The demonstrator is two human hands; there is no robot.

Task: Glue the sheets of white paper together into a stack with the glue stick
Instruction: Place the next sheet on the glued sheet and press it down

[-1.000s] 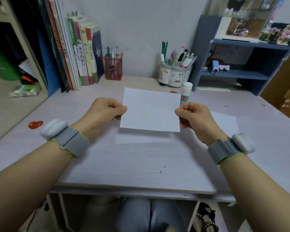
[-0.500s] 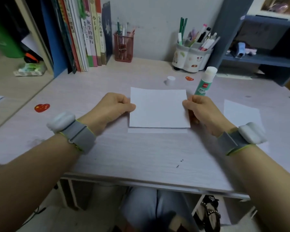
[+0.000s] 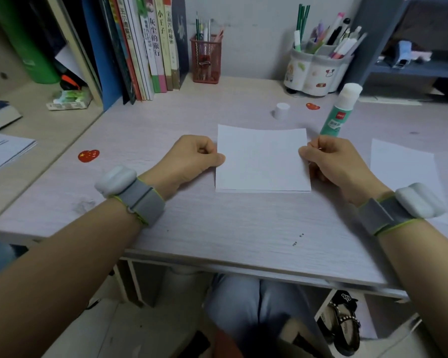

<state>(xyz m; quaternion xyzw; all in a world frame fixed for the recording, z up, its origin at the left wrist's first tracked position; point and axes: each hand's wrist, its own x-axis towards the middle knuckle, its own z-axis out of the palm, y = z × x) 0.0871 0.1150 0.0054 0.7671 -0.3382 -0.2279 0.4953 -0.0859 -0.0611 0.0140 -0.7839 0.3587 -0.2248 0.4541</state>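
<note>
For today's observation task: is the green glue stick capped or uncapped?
Uncapped: the green glue stick shows bare white glue on top; a small white cap stands apart.

On the desk [image 3: 217, 228] the stack [image 3: 263, 161] lies between the hands, cap [image 3: 281, 110] and glue stick [image 3: 342, 109] behind it, a loose sheet [image 3: 404, 166] to its right.
</note>
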